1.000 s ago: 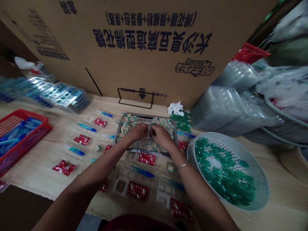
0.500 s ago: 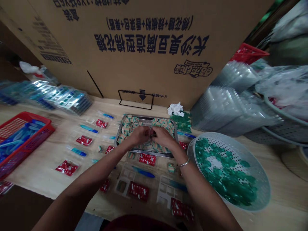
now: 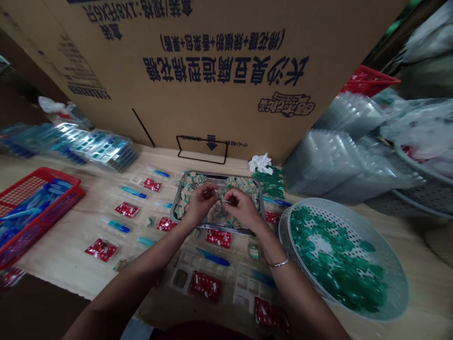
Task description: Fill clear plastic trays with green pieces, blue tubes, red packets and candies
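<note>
My right hand point(image 3: 243, 208) pinches something small, my left hand point(image 3: 200, 204) curls beside it, and one careless knock could spill the packets point(image 3: 240, 184) over the rim of the metal tray point(image 3: 219, 175)

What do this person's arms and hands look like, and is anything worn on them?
The left hand and right hand are bare, with no gloves, and no sleeves cover the forearms in view. The only thing worn on them is a thin silver bangle on the right wrist.
</note>
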Demonstrator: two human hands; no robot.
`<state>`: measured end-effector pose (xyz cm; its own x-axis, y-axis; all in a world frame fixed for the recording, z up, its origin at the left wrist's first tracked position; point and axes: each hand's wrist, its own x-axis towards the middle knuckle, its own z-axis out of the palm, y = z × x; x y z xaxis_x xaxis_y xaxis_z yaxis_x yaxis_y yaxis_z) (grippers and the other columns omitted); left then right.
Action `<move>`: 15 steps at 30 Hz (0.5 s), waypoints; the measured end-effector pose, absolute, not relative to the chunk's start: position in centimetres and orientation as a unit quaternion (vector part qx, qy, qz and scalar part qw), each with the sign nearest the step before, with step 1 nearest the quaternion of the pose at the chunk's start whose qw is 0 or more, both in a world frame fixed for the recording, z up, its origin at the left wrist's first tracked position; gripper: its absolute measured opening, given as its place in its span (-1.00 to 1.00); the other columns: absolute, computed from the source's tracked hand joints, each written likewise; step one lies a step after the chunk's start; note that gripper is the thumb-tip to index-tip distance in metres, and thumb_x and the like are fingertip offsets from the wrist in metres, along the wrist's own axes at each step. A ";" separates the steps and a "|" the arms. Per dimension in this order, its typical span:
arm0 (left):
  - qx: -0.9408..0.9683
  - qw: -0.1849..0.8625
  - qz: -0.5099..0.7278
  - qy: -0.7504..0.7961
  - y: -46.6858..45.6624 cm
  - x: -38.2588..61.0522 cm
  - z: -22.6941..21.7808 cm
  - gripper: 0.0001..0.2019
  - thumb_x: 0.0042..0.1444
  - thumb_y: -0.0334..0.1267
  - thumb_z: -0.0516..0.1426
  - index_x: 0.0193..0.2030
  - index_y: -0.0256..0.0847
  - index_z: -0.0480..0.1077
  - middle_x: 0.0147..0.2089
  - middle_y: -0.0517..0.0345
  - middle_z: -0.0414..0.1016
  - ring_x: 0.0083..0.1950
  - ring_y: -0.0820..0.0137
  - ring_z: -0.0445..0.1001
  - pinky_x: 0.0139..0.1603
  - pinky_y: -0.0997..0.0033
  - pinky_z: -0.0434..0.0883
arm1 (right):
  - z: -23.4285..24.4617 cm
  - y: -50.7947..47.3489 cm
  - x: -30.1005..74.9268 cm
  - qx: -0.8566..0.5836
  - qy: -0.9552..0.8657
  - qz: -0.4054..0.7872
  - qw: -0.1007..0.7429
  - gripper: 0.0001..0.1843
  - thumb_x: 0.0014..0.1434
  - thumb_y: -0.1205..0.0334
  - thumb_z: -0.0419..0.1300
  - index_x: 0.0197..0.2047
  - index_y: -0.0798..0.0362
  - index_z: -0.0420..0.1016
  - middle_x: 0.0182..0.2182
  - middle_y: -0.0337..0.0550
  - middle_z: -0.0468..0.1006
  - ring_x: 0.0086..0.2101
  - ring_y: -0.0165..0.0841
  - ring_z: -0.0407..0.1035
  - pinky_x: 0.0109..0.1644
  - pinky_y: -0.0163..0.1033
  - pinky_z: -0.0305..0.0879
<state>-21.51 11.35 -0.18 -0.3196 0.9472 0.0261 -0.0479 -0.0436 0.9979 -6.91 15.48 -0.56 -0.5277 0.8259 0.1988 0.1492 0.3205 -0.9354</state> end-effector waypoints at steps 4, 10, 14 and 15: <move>0.353 0.464 0.608 0.540 10.8 -20.9 0.3 -0.78 -0.25 -0.21 0.29 -0.43 -0.26 0.47 -0.44 0.22 0.48 -0.40 0.47 0.41 -0.32 0.47 0.35 | -0.7 15.0 -7.0 -0.351 -0.705 0.497 0.364 -0.90 -0.08 0.25 0.17 -0.43 0.08 0.40 -0.47 -0.27 0.37 -0.45 -0.43 0.28 -0.37 -0.33 0.21; 0.337 0.475 0.629 0.514 10.3 -20.7 0.1 -0.77 -0.34 -0.27 0.34 -0.46 -0.24 0.50 -0.46 0.23 0.51 -0.40 0.46 0.43 -0.32 0.46 0.38 | -0.7 14.3 -6.7 -0.350 -0.671 0.548 0.357 -0.89 -0.08 0.23 0.19 -0.43 0.06 0.43 -0.51 -0.26 0.45 -0.47 -0.42 0.32 -0.38 -0.32 0.25; 0.329 0.471 0.637 0.514 10.0 -20.6 0.1 -0.79 -0.35 -0.29 0.35 -0.48 -0.23 0.48 -0.49 0.27 0.50 -0.43 0.49 0.42 -0.34 0.49 0.37 | -0.6 13.9 -6.3 -0.343 -0.645 0.582 0.356 -0.85 -0.06 0.20 0.20 -0.37 0.05 0.45 -0.47 -0.25 0.49 -0.45 -0.41 0.35 -0.35 -0.31 0.28; 0.329 0.477 0.632 0.514 9.9 -20.6 0.2 -0.78 -0.35 -0.28 0.35 -0.48 -0.23 0.48 -0.49 0.26 0.50 -0.43 0.49 0.42 -0.34 0.49 0.37 | -0.6 13.8 -6.2 -0.342 -0.647 0.582 0.356 -0.85 -0.06 0.20 0.20 -0.37 0.05 0.45 -0.47 -0.25 0.49 -0.45 -0.41 0.35 -0.35 -0.31 0.28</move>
